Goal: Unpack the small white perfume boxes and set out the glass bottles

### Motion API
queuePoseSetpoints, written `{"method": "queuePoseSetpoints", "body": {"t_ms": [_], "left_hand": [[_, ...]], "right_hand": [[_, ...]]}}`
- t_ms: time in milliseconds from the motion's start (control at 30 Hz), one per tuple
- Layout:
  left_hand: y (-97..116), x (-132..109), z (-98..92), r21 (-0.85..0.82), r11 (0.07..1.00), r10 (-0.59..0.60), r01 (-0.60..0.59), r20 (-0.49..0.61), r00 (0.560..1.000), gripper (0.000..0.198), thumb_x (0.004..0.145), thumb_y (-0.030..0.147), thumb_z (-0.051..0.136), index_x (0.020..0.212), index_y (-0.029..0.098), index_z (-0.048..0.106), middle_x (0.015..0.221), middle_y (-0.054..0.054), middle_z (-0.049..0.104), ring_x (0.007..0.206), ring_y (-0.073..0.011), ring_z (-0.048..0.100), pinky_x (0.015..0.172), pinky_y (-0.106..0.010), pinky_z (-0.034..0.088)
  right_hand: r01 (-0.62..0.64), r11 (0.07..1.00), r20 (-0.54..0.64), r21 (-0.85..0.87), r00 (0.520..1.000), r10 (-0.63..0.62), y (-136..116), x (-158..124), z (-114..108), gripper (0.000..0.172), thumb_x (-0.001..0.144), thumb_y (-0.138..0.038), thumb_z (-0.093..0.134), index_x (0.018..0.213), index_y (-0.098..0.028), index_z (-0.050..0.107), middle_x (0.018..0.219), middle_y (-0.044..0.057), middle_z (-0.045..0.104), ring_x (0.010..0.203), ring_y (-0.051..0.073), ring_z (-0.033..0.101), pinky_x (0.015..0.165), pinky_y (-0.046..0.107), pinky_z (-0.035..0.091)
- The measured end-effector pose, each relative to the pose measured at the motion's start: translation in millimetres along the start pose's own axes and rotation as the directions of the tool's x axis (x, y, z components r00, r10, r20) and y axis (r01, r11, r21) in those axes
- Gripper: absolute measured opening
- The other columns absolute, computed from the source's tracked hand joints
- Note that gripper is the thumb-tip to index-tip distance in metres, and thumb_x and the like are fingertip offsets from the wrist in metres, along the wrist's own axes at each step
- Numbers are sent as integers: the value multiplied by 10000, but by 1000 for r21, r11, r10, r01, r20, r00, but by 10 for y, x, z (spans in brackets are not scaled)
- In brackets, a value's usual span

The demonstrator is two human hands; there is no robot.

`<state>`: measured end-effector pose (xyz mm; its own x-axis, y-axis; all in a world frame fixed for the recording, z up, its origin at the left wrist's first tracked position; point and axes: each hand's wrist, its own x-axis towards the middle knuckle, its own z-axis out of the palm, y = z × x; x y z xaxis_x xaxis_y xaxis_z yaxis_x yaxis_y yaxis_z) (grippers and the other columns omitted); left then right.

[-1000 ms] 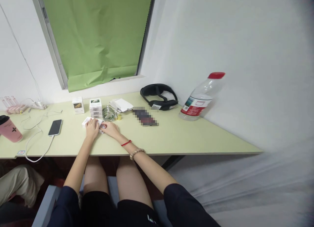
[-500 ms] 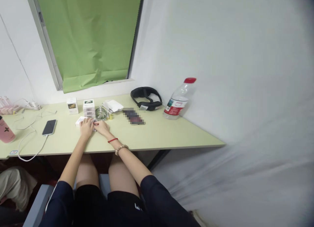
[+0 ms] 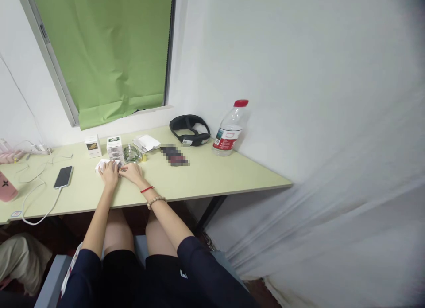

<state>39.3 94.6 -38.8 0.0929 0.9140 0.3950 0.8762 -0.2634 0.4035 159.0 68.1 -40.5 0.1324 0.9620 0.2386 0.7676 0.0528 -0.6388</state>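
Both forearms [image 3: 166, 219] slant across the near edge of the tabletop [image 3: 199, 175], left hand [image 3: 110, 174] knuckles-up over it, right hand [image 3: 133, 172] just beside, fingers [image 3: 124, 169] bent inward.

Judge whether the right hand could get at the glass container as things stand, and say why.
Probably yes: the glass container stands just beyond the right hand, with nothing visible between them. That hand is busy at the white box, so it would likely have to leave that first.

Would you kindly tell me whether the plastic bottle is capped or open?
Capped: the plastic bottle stands upright with a red cap on top.
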Motion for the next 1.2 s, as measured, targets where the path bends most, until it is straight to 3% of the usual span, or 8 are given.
{"method": "queuePoseSetpoints", "body": {"t_ms": [167, 333, 567, 767, 867, 1000, 1200], "left_hand": [[17, -7, 36, 25, 998, -62, 62, -22, 998, 434, 1002, 283, 295, 1345, 242, 558, 1464, -54, 499, 1446, -261, 308, 1192, -512, 163], [23, 13, 48, 29, 992, -118, 120, -70, 991, 451, 996, 262, 301, 1366, 234, 555, 1497, -54, 459, 1467, -284, 275, 1193, -532, 153], [-20, 45, -14, 38, 984, -171, 174, -73, 983, 415, 992, 343, 343, 1311, 264, 597, 1510, -15, 445, 1470, -260, 265, 1192, -510, 182], [-104, 62, -66, 28, 961, -267, 275, -160, 950, 487, 893, 484, 500, 1288, 223, 611, 1502, -70, 450, 1416, -356, 328, 1140, -551, 261], [-89, 63, -65, 48, 976, -201, 211, -161, 966, 511, 903, 454, 489, 1343, 207, 569, 1526, -64, 417, 1471, -335, 236, 1165, -517, 240], [-63, 72, -48, 75, 996, -40, 43, -48, 998, 480, 906, 411, 511, 1345, 225, 562, 1525, -43, 421, 1492, -271, 213, 1193, -454, 207], [-61, 50, -24, 105, 992, -66, 65, 4, 998, 421, 924, 370, 482, 1315, 237, 566, 1489, -50, 467, 1458, -244, 285, 1169, -465, 244]], "right_hand": [[-14, 1000, 8, 6, 1000, 14, 11, -16, -2, 277, 810, -402, 687, 1032, -263, 778, 962, 49, 741, 952, 196, 674, 749, 240, 442], [10, 1000, 10, -24, 1000, -9, -23, -44, -37, 279, 831, -411, 669, 1043, -265, 777, 954, 53, 742, 936, 199, 679, 743, 244, 444], [9, 1000, -35, 11, 999, -8, 7, -8, -37, 275, 800, -409, 692, 1012, -261, 783, 977, 40, 743, 957, 203, 677, 744, 244, 447], [-24, 997, -42, 70, 999, 27, 106, 18, -42, 279, 780, -422, 703, 990, -260, 788, 943, 38, 744, 911, 198, 678, 718, 244, 449], [-37, 998, -31, 51, 999, 39, 109, 20, -54, 281, 777, -417, 700, 991, -256, 785, 961, 44, 741, 946, 210, 672, 741, 255, 449], [-21, 999, 10, 36, 1000, 21, 88, 4, -78, 285, 781, -454, 697, 979, -261, 770, 985, 18, 729, 955, 208, 656, 763, 270, 436], [52, 998, 46, 27, 998, -53, 104, -51, -67, 243, 851, -429, 652, 962, -224, 723, 985, 8, 700, 906, 169, 622, 718, 249, 397]]}}
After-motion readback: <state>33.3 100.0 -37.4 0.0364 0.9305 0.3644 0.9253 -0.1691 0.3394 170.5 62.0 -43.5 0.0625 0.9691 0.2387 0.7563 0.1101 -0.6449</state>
